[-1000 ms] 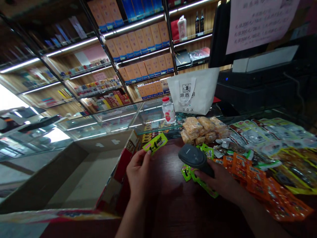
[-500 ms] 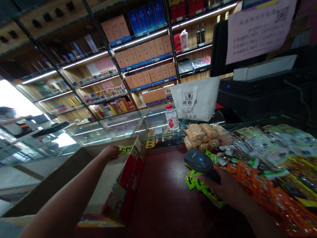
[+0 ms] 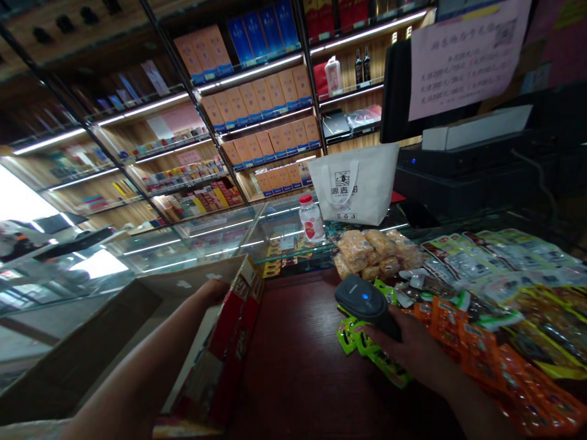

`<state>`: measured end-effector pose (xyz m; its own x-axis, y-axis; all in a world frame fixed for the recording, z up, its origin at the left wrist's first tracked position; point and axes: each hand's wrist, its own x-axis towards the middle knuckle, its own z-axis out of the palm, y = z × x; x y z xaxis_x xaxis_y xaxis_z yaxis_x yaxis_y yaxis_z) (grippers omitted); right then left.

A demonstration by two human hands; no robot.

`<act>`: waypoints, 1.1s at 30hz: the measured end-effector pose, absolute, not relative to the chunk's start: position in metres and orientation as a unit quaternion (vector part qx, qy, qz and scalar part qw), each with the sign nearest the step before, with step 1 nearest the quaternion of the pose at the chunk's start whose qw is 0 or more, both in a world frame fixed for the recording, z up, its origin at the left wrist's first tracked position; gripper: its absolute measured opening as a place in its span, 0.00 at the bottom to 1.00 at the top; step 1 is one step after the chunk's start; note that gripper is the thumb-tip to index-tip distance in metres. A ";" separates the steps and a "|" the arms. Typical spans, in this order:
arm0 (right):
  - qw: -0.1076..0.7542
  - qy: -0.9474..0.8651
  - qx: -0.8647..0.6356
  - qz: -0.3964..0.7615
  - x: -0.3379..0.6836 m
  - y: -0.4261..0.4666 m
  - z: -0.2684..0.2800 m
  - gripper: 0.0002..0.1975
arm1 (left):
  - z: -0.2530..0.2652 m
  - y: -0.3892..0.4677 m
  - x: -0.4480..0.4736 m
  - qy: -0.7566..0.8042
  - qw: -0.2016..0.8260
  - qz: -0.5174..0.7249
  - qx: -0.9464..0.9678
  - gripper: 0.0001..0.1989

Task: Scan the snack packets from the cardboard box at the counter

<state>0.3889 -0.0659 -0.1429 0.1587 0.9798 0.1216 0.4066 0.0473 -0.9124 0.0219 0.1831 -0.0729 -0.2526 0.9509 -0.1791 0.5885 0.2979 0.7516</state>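
My right hand [image 3: 410, 339] is wrapped round the grip of a dark barcode scanner [image 3: 362, 300]. Its head is over several small green snack packets [image 3: 383, 363] lying on the dark red tabletop [image 3: 293, 342]. On the left, my left hand [image 3: 216, 289] reaches into an open cardboard box [image 3: 183, 275], close to the inside of its red printed wall [image 3: 227, 330]. The fingers of this hand are hidden, and what they may hold does not show. Orange snack packets [image 3: 477, 348] lie beside my right wrist.
Behind the scanner sit a heap of wrapped tan snacks [image 3: 367, 249], a red-capped bottle [image 3: 310, 220] and a white paper-like bag [image 3: 355, 186]. Flat silver-green packets [image 3: 509, 253] spread to the right. A monitor [image 3: 397, 91] stands behind, and a glass counter [image 3: 215, 235] runs along the back.
My left hand has gone deeper along the box's red wall, and the green packet at its fingers is out of sight. The right hand keeps the scanner over the green packets. The view has shifted slightly.
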 end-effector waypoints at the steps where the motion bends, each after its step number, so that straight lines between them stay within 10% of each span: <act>1: 0.454 -0.570 -0.609 0.314 0.389 -0.066 -0.143 0.23 | -0.070 0.183 0.021 0.746 0.309 0.270 0.525 0.12; 12: 0.541 -0.494 -0.599 0.323 0.393 -0.067 -0.136 0.19 | 0.030 0.143 0.072 0.650 0.094 0.268 0.705 0.08; 23: 0.599 -0.434 -0.607 0.290 0.397 -0.066 -0.133 0.19 | -0.156 0.052 0.207 0.488 0.232 0.227 0.810 0.13; 33: 0.599 -0.427 -0.603 0.309 0.397 -0.063 -0.136 0.19 | -0.181 0.068 0.236 0.574 0.220 0.234 0.753 0.12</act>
<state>0.3969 -0.0626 -0.1359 0.4442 0.8852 0.1384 0.1442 0.0819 -0.9862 0.2357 0.0683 -0.1814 0.2319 0.9677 0.0990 0.7617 -0.2440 0.6002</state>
